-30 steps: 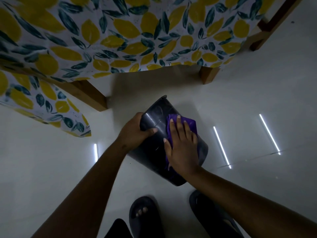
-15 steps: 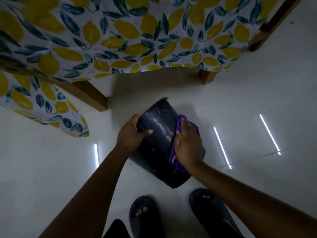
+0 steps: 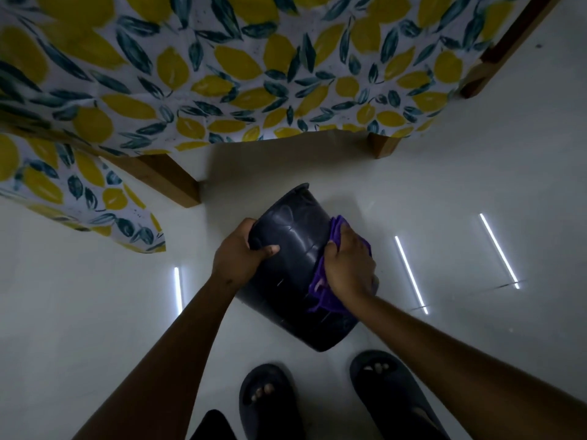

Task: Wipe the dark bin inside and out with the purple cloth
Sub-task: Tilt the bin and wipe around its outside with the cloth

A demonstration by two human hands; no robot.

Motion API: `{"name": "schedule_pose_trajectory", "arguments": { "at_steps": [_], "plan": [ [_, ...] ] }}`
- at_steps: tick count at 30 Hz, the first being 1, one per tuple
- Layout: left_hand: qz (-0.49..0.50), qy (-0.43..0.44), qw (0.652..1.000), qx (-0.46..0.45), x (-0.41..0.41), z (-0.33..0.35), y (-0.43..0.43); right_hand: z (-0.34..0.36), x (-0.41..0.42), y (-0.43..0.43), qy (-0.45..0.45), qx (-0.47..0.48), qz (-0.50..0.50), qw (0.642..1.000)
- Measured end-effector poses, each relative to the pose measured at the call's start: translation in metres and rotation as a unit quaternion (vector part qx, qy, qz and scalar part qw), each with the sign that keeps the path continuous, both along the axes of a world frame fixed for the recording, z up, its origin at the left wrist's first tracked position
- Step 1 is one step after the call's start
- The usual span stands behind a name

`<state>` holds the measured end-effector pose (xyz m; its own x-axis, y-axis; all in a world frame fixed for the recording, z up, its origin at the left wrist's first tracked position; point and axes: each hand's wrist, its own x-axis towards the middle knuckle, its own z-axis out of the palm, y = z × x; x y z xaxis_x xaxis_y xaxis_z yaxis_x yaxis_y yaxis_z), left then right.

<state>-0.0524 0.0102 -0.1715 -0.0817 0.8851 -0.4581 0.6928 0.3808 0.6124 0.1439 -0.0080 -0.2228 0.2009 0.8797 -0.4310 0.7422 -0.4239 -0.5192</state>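
The dark bin is held tilted above the pale floor, its outer wall facing me and its opening hidden. My left hand grips its left side, thumb across the wall. My right hand presses the purple cloth against the bin's right side, fingers curled over the cloth. Folds of the cloth stick out above and below that hand.
A wooden table with a lemon-print cloth stands just beyond the bin, its legs close by. My two feet in dark slippers are below the bin. Light strips reflect on the glossy floor.
My right hand slid the purple cloth from the front of the bin around to its right side. The left hand kept its grip, and the bin turned slightly.
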Motion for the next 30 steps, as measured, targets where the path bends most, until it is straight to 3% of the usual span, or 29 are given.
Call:
{"name": "schedule_pose_trajectory", "arguments": {
  "at_steps": [4, 7, 9, 11, 13, 16, 21, 26, 30],
  "plan": [
    [-0.014, 0.014, 1.000, 0.017, 0.012, 0.002, 0.010, 0.008, -0.024, -0.020, -0.090, 0.127, 0.124, 0.980],
    [-0.029, 0.009, 1.000, 0.007, 0.010, 0.004, 0.011, 0.004, -0.020, 0.013, -0.070, 0.141, 0.200, 0.967],
    [-0.034, 0.012, 0.999, 0.002, 0.006, 0.004, 0.009, -0.006, -0.010, 0.045, 0.005, 0.086, 0.169, 0.982],
    [-0.028, 0.014, 0.999, 0.005, 0.007, 0.004, 0.007, -0.009, 0.003, 0.066, 0.084, -0.021, 0.049, 0.995],
    [-0.022, 0.028, 0.999, 0.010, 0.007, 0.004, 0.005, -0.005, 0.010, 0.060, 0.083, -0.079, -0.007, 0.993],
    [-0.014, 0.046, 0.999, 0.015, 0.010, 0.002, 0.005, 0.006, -0.001, 0.012, -0.008, 0.009, 0.024, 1.000],
    [-0.019, 0.092, 0.994, 0.054, 0.034, 0.003, 0.020, 0.011, -0.032, -0.025, -0.132, 0.112, 0.143, 0.975],
    [0.010, 0.045, 0.998, 0.032, 0.029, 0.001, 0.022, -0.006, -0.019, 0.036, -0.064, 0.083, 0.132, 0.986],
    [0.041, 0.028, 0.998, 0.037, 0.026, 0.001, 0.015, -0.001, -0.040, 0.015, -0.108, 0.086, 0.098, 0.986]
  ]
}}
